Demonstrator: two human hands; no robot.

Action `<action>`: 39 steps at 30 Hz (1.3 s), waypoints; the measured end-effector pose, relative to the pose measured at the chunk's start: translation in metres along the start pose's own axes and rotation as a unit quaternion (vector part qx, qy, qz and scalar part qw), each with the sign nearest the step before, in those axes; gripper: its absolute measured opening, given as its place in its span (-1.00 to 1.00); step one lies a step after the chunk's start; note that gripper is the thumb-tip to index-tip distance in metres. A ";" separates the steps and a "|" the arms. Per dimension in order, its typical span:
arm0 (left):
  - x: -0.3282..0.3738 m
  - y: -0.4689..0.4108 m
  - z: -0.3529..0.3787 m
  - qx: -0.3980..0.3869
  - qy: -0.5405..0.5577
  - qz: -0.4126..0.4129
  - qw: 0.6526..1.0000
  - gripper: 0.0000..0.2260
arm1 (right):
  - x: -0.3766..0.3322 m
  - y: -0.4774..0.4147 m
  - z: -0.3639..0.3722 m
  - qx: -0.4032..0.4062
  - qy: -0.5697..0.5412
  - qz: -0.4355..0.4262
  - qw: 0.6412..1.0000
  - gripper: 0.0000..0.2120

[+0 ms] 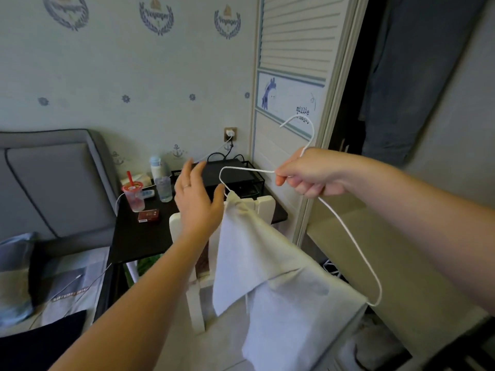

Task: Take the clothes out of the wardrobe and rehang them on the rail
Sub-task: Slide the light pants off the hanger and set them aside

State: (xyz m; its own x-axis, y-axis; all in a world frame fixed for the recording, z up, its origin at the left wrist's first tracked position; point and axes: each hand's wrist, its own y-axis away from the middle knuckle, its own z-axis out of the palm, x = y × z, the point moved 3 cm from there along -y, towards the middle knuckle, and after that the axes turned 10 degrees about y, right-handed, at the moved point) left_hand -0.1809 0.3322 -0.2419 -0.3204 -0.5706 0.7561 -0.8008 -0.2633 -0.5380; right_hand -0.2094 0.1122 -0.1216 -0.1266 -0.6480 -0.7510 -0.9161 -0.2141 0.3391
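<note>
My right hand [312,172] is shut on the neck of a white wire hanger [348,231], whose hook points up toward the wardrobe door. A pale white garment [270,285] hangs from the hanger, draped low and bunched near its left shoulder. My left hand [197,198] is open with fingers spread, just left of the hanger's left end and the top of the garment; I cannot tell if it touches them. At the upper right the open wardrobe [417,76] shows dark clothes hanging inside. The rail is out of view.
A louvered wardrobe door [294,49] stands behind the hanger. Below is a black side table [144,236] with cups, a bottle and a black box. A white chair [265,204] sits under the garment. The bed with grey headboard [53,183] lies at left.
</note>
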 end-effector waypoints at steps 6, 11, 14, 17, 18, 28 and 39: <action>0.054 -0.043 0.039 -0.157 0.021 0.231 0.960 -0.77 | -0.022 -0.003 -0.027 -0.048 0.011 -0.006 0.999 -0.83; 0.081 -0.082 0.084 -0.102 0.008 0.309 0.945 -0.58 | -0.011 0.006 -0.079 0.056 0.009 -0.056 0.997 -0.74; 0.100 -0.109 0.120 -0.118 0.070 0.304 0.943 -0.54 | 0.011 0.023 -0.116 0.095 -0.005 -0.065 0.993 -0.78; 0.135 -0.131 0.164 -0.170 0.109 0.336 0.920 -0.57 | 0.023 0.040 -0.145 0.127 -0.026 -0.056 0.990 -0.81; 0.148 -0.137 0.181 -0.200 0.122 0.342 0.910 -0.60 | 0.025 0.043 -0.153 0.146 -0.039 -0.048 0.987 -0.81; 0.259 -0.157 0.285 -0.521 0.267 0.164 0.794 -0.51 | 0.023 0.047 -0.230 0.329 -0.257 0.059 0.907 -0.83; 0.283 -0.209 0.265 -0.647 0.348 0.076 0.675 -0.58 | 0.024 -0.014 -0.326 0.497 -0.299 0.005 0.814 -0.87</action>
State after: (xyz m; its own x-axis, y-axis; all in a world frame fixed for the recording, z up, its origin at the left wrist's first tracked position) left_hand 0.0299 0.0193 -0.0142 -0.2487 0.1065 0.9627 -0.3592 0.9129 -0.1938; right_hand -0.0761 -0.1384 0.0403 -0.0253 -0.1099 -0.9936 -0.7315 0.6795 -0.0566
